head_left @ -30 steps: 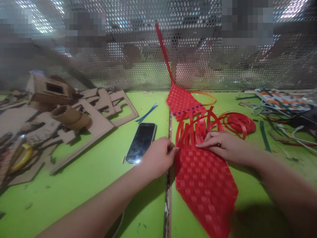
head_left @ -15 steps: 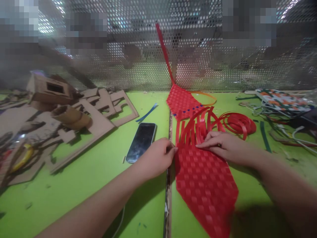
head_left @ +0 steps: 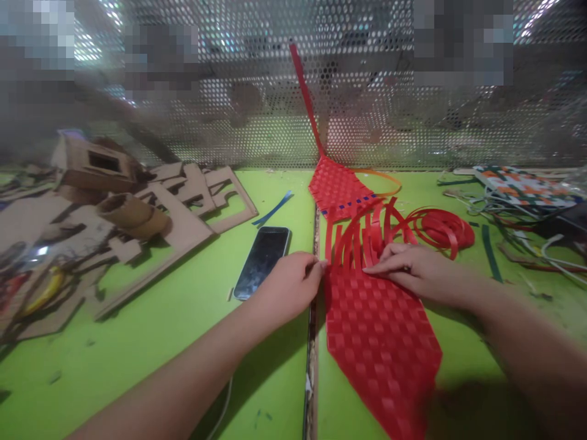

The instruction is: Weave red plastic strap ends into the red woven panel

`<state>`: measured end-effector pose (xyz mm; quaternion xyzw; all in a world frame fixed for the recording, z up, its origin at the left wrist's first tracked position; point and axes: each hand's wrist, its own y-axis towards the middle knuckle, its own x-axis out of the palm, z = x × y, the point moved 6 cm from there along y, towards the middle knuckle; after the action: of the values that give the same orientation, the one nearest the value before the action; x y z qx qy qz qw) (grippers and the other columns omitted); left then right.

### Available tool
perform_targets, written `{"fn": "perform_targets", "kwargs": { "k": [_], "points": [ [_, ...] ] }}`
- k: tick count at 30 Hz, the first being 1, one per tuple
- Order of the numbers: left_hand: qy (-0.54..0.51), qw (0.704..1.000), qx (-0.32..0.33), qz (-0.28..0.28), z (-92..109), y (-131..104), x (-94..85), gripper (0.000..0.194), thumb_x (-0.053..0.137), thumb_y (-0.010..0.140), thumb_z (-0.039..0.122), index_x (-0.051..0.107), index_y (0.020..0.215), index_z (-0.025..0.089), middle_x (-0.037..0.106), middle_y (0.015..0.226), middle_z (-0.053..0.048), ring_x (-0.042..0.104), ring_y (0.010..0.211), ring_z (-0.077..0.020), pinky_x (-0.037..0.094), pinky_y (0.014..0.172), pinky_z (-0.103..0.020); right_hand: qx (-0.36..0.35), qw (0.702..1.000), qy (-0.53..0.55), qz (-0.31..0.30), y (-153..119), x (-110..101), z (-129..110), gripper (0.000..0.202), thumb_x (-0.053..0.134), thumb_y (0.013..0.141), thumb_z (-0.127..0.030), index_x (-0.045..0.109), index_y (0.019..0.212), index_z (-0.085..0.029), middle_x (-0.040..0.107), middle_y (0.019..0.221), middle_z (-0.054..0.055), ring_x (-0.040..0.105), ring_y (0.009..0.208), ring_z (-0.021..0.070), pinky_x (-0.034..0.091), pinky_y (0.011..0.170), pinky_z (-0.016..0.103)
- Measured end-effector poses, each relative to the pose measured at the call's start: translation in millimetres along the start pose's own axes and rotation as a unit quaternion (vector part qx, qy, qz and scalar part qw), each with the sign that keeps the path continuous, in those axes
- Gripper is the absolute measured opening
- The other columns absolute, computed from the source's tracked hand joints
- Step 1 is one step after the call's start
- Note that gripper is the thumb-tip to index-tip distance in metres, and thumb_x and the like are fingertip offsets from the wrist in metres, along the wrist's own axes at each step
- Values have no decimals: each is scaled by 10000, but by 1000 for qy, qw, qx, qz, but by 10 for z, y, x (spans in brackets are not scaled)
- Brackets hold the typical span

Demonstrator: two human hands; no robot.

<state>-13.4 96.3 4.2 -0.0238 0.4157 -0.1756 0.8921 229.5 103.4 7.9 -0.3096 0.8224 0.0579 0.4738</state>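
Observation:
A red woven strap piece (head_left: pixel 380 324) lies in front of me, tapering toward the bottom of the view. Loose red straps (head_left: pixel 348 244) stick out from its far edge. My left hand (head_left: pixel 300 278) pinches at the upper left corner of the weave, thumb against the fingers; the strap end between them is mostly hidden. On the weave's upper edge, the outstretched fingers of my right hand (head_left: pixel 408 269) rest near the base of the straps. Just beyond is a second red woven piece (head_left: pixel 339 183) with a dotted blue row and one long strap rising from its tip.
A phone (head_left: pixel 263 263) lies left of my left hand, beside a blue strip (head_left: pixel 273 208). Cardboard pieces (head_left: pixel 174 220) are piled at the left. A red strap coil (head_left: pixel 443 229) sits behind my right hand. Cables (head_left: pixel 518 226) and a multicoloured woven piece (head_left: pixel 513 183) are far right.
My left hand has shifted slightly up along the weave's left corner. My right hand and the woven pieces stay practically where they were.

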Motion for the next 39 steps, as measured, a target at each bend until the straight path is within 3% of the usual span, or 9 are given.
{"fn": "perform_targets", "kwargs": {
  "k": [6,13,19,24,34,36,39],
  "points": [
    [-48,999,1,10,44,14,11,370,509,1053,522,681,914,226,731,842,-36,638,725,-224,407,613,-322,0,1000,-8,20,-35,4,7,403,488,1070,-421,830,1283,-395,754,1169,74,690,1074,280,537,1001,455],
    [-26,1000,-4,-8,77,13,16,403,503,1049,491,631,782,219,706,758,-34,629,685,-220,372,589,-325,8,1000,-3,2,-17,1,-14,425,478,1058,-408,827,1297,-379,753,1167,89,703,1077,299,552,971,460],
    [11,1000,-14,-2,71,11,43,318,525,1033,424,653,834,212,753,848,-59,647,732,-234,397,623,-341,-10,1000,2,5,-4,-33,-30,392,518,1057,-380,840,1275,-333,752,1123,95,698,1008,267,538,940,434],
    [36,999,-10,5,88,9,59,287,529,1029,394,662,853,210,758,903,-75,652,772,-246,394,643,-349,-28,999,8,27,-9,-27,13,399,517,1083,-445,796,1357,-362,738,1039,81,680,934,245,533,890,407],
    [0,999,14,-32,34,23,29,438,425,1074,477,519,720,238,623,690,-14,567,616,-202,330,565,-339,-39,999,-25,27,25,26,45,401,508,1084,-465,801,1338,-363,756,1069,89,692,981,273,540,884,414],
    [-9,999,10,-35,16,30,18,458,409,1078,498,521,719,237,611,680,-10,556,602,-198,330,556,-339,-31,999,-28,28,22,12,16,379,518,1077,-449,786,1316,-327,767,1153,91,695,1041,286,532,918,429],
    [-14,999,4,-41,18,32,16,431,439,1066,502,591,765,233,635,689,-13,557,601,-201,347,553,-338,0,999,-13,34,18,-20,-34,295,541,1059,-430,709,1229,-257,772,1108,86,699,942,267,532,841,401]
  ]
}}
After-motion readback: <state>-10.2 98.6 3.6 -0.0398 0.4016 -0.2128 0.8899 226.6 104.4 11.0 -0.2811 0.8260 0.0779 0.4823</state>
